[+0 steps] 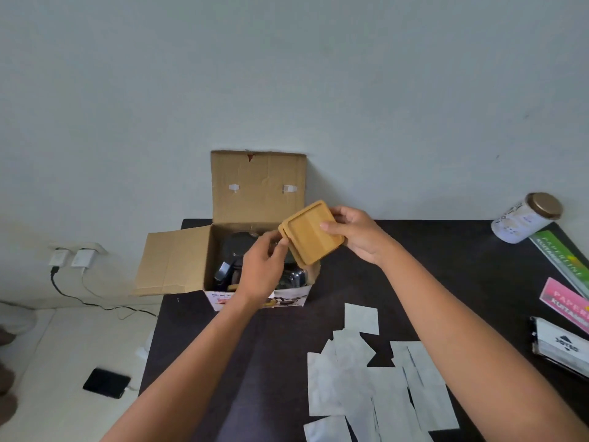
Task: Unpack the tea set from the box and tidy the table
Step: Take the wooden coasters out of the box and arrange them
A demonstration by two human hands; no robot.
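An open cardboard box [188, 260] stands at the far left of the black table [430, 269], flaps up against the wall. Inside it I see a dark glass teapot [234, 250] and more glassware, partly hidden by my left hand. A small stack of square wooden coasters [310, 237] is held tilted above the box's right side. My right hand [357, 234] grips the stack's right edge, thumb on top. My left hand [263, 266] pinches its lower left corner.
Several white paper sheets [376, 378] lie scattered on the near table. A white jar with a bronze lid [526, 218], green and pink labelled strips [561, 260] and a wrapped packet [561, 349] sit at the right. A phone [106, 382] and chargers are off-table, left.
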